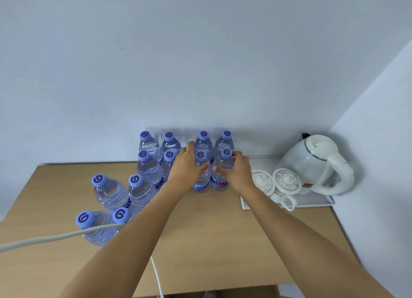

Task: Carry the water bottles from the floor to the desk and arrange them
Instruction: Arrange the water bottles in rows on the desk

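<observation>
Twelve water-filled bottles (149, 164) stand on the desk (200, 235), most near its back edge. The left hand (186, 166) grips one (202, 172); the right hand (238, 170) grips its neighbour (223, 164). A tray (321, 203) in the back right corner holds a kettle (312, 161) and two cups (274, 181).

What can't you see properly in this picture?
Head view:
- Labels on the two front bottles: partly covered by the left hand and right hand.
- White cable: both ends cut off by the edges.
- Lowest bottles: blurred, crossed by the cable.
- Tray: mostly under kettle and cups.
</observation>
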A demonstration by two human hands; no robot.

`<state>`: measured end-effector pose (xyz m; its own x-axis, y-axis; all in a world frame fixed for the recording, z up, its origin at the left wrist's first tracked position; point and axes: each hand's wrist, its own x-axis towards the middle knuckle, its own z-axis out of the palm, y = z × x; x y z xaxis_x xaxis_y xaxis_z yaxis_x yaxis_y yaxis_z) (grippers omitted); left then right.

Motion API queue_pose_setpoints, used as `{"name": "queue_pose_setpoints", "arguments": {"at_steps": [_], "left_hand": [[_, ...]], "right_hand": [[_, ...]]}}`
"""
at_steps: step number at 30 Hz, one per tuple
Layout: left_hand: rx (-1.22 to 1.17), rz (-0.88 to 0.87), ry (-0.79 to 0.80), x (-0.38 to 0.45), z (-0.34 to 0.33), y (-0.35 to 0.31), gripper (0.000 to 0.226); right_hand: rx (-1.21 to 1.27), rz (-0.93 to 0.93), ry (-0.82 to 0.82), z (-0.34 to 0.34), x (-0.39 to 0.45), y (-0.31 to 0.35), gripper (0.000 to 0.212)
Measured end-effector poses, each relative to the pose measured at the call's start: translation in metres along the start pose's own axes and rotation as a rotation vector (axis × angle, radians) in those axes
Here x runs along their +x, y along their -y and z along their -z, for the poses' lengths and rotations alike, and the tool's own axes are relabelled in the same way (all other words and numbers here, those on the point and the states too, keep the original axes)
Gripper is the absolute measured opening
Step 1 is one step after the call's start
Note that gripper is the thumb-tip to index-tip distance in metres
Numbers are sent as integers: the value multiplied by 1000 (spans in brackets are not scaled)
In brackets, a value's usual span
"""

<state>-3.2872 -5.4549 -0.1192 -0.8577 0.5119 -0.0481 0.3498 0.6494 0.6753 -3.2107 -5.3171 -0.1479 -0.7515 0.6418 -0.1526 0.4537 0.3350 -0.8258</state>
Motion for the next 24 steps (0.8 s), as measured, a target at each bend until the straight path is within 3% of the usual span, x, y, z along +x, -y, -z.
{"name": "queue_pose_setpoints", "arguments": {"at_steps": [4,8,13,16,18,21,24], "left_hand": [[5,50,29,8,-16,6,68],[-36,38,3,6,-29,13,58],[36,-85,-123,-25,-35,23,88],[-63,-202,-177,-54,-37,30,85],[-160,-177,-95,-68,-39,31,86],[-401,-37,176,-76,-42,19,93],[-646,53,364,-77,-46,7,72]], "right_hand": [[-45,49,29,-3,13,-8,61],[66,90,61,-2,17,-17,50],[-12,178,211,22,23,-18,49],[51,175,330,48,24,-11,47],[151,139,424,64,21,-4,42],[223,94,472,76,19,8,34],[278,63,515,80,15,16,28]]}}
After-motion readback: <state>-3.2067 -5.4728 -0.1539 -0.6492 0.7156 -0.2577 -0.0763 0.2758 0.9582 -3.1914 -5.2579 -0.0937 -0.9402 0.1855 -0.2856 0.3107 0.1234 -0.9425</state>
